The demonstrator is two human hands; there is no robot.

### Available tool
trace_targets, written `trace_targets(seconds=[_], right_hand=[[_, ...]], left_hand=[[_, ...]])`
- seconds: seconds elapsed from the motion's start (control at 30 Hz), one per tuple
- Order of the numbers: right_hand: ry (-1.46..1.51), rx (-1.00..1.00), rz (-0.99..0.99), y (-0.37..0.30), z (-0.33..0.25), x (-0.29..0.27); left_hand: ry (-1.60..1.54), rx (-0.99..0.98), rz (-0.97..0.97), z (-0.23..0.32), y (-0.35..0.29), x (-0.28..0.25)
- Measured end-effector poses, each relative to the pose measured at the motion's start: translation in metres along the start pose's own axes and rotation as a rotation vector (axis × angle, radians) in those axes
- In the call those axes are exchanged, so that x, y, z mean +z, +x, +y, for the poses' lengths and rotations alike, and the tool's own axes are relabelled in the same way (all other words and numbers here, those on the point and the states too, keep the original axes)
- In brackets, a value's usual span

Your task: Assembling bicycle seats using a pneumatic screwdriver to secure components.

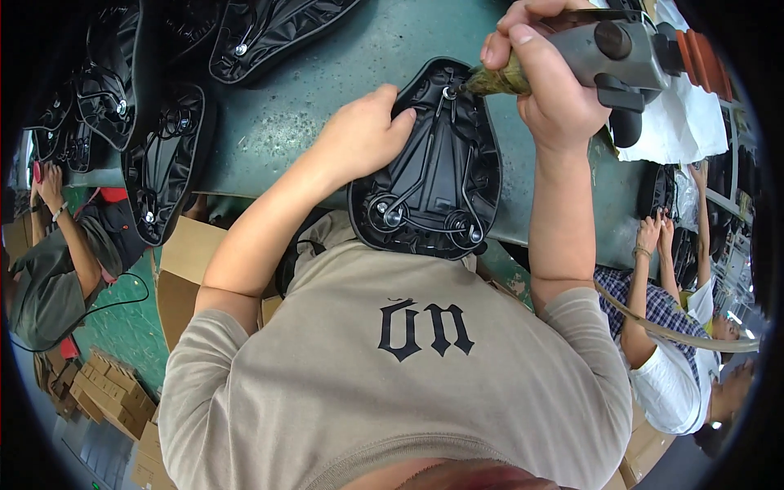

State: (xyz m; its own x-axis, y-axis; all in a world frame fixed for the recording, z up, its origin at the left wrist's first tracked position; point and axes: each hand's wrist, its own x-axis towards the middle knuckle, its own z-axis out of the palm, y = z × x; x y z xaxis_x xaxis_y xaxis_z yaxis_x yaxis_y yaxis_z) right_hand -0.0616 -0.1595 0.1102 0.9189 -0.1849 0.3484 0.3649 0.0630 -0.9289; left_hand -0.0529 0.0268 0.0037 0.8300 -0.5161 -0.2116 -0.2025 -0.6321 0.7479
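A black bicycle saddle lies underside up at the table's near edge, its narrow nose pointing away from me. Metal rails run along it, with coil springs at the wide near end. My left hand grips the saddle's left edge, thumb on the underside and the other fingers mostly hidden. In my right hand is a grey power screwdriver, its front part wrapped in worn yellowish material. The screwdriver's tip meets the bolt at the saddle's nose, where the rails come together.
More upturned saddles are piled at the left of the green table, another at the back. White sheeting lies at right. Co-workers sit on both sides. Cardboard boxes stand at lower left; a hose crosses at right.
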Motion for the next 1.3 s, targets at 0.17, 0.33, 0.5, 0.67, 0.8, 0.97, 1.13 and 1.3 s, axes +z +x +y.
trace_targets(seconds=[0.17, 0.33, 0.5, 0.67, 0.8, 0.97, 1.13, 1.3], right_hand=[[-0.007, 0.140, 0.047, 0.021, 0.009, 0.006], [-0.022, 0.180, 0.057, 0.029, 0.020, -0.005], [0.092, 0.132, -0.058, 0.025, 0.022, -0.001], [0.066, 0.157, -0.047, 0.029, 0.019, -0.007], [0.048, 0.151, -0.054, 0.029, 0.015, -0.012], [0.053, 0.174, -0.099, 0.025, 0.011, -0.011], [0.930, 0.037, -0.364, 0.033, 0.046, -0.009], [0.271, -0.313, -0.365, 0.016, -0.017, -0.059]], left_hand=[[0.011, 0.046, 0.029, -0.002, 0.001, 0.001], [-0.036, 0.016, 0.043, -0.009, 0.003, 0.003], [-0.046, 0.008, 0.069, -0.008, 0.003, 0.002], [-0.029, 0.009, 0.056, -0.006, 0.004, 0.001], [-0.009, -0.004, 0.048, -0.002, 0.004, 0.001], [0.019, -0.079, -0.008, 0.002, 0.001, -0.004], [0.025, -0.105, -0.040, -0.001, 0.001, -0.006], [-0.163, -0.156, 0.166, -0.047, -0.020, 0.001]])
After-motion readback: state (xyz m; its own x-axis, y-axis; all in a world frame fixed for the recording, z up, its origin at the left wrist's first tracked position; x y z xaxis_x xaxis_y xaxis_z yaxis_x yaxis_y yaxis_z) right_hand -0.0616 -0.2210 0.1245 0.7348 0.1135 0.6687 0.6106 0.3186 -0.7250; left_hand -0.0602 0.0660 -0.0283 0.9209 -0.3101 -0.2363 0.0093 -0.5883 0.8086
